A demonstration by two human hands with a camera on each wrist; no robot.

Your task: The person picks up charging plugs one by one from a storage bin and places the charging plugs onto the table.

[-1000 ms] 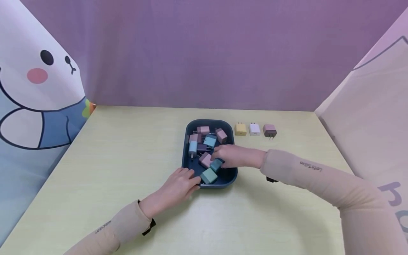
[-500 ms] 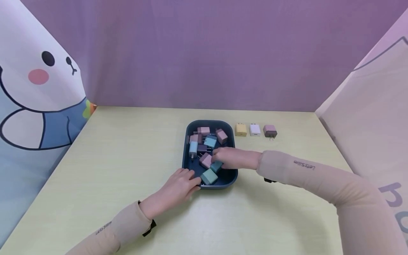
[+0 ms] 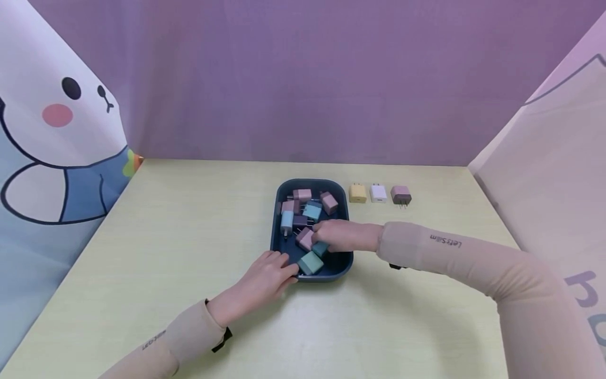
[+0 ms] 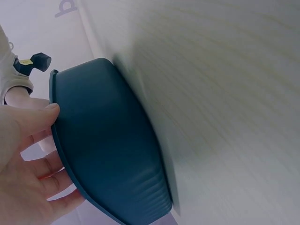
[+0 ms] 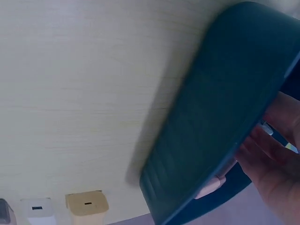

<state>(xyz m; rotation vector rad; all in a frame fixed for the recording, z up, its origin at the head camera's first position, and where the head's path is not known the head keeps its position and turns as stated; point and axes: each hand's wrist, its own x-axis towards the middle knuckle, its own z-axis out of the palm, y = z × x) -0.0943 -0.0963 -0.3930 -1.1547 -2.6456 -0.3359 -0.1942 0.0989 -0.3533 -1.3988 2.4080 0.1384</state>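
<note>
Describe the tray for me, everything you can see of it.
The tray is dark blue, a deep rectangle with rounded corners, a thin rim and faint ridges on part of its outer wall; it looks like smooth plastic. It stands upright on the table, its long sides running away from the person. Loose plugs lie inside, with patches of bare floor between. The left hand holds its near left corner; the right hand reaches in over the right side, contact unclear.
</note>
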